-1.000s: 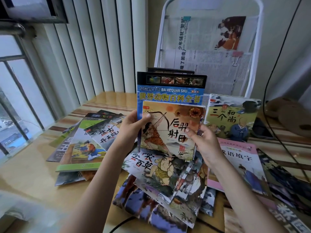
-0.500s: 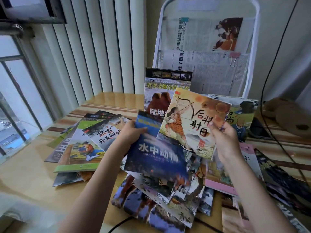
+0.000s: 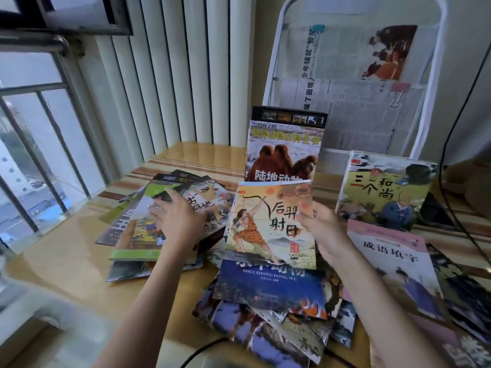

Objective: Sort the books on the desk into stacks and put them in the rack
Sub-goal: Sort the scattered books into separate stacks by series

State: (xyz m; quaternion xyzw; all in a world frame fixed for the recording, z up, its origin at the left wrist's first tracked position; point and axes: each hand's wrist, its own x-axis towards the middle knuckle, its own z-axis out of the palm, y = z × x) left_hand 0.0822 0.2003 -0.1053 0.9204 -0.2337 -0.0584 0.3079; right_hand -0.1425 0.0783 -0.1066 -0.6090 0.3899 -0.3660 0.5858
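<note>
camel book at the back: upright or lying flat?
Upright. The camel book stands on edge before the white rack, cover facing the camera, its bottom hidden behind the archer book.

This looks like a room in a home, a child's study corner or a small reading nook, set by a window. A glossy wooden worktop carries a loose spread of thin children's picture books with bright cartoon covers and Chinese titles. Left of the worktop is a window with metal bars, through which a street and buildings show far below, so the room sits on an upper floor. White vertical blinds hang behind the worktop. At its far edge stands a white wire rack with newspapers clipped to it.
</note>
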